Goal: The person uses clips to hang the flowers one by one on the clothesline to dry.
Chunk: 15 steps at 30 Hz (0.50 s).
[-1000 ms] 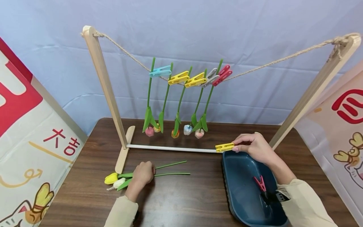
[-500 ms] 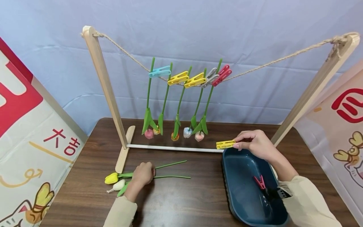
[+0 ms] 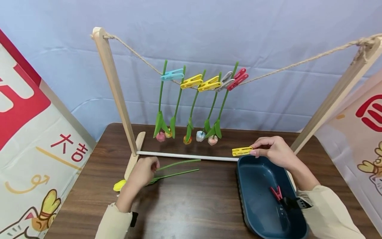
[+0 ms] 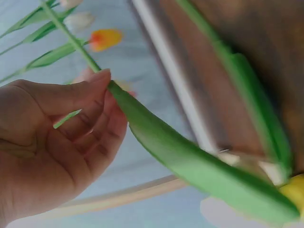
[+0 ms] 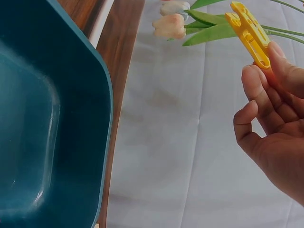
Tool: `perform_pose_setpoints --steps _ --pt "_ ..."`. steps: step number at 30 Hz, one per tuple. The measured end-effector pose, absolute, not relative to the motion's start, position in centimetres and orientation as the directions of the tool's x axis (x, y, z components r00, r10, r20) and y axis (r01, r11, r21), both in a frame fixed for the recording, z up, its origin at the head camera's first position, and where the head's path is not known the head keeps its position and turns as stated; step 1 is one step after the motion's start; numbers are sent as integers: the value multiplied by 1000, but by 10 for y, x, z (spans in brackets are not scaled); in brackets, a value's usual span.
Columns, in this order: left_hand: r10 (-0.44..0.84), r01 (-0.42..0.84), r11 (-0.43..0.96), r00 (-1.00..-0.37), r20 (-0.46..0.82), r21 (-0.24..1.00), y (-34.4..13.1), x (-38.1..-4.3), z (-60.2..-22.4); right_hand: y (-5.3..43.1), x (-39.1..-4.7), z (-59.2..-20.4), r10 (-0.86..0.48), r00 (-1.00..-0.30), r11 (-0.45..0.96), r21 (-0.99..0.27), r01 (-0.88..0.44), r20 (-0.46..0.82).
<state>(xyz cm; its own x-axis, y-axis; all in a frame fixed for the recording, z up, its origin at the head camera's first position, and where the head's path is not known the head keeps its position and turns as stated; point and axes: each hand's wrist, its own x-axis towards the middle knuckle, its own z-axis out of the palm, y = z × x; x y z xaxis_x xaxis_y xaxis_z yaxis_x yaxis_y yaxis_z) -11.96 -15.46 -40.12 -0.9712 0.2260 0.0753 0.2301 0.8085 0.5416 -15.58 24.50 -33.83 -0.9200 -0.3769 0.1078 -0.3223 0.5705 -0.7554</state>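
Note:
My left hand (image 3: 140, 172) pinches the green stem (image 4: 78, 45) of an artificial tulip between thumb and fingers; a long leaf (image 4: 190, 159) runs from the grip towards a blurred whitish head (image 4: 223, 213). Beside it, a yellow tulip (image 3: 119, 185) lies on the table, partly hidden by my left arm. My right hand (image 3: 276, 151) pinches one end of a yellow clothespin (image 3: 241, 151), just above the far left corner of a dark blue basin (image 3: 242, 196). Several tulips hang heads down from a rope (image 3: 310, 60), clipped with blue, yellow, grey and red clothespins (image 3: 238, 79).
A wooden frame's left post (image 3: 114, 86) and right post (image 3: 337, 94) carry the rope, with a white bar (image 3: 185, 156) low between them. One pink-red clothespin (image 3: 276, 193) is in the basin. Printed banners flank the wooden table (image 3: 191, 205).
My left hand has risen from the table and shifted slightly left and away from me with the tulip stem; the stems have shifted. The right hand keeps its clothespin, almost still.

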Motion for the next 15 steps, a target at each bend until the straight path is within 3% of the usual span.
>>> perform_pose_setpoints --steps 7,15 --pt "268 420 755 -899 347 504 -129 -134 -367 247 -154 -338 -359 -928 581 -754 -307 101" --pt "237 511 667 -835 496 542 -70 -155 -341 252 -152 -334 -352 -928 592 -740 -319 118"
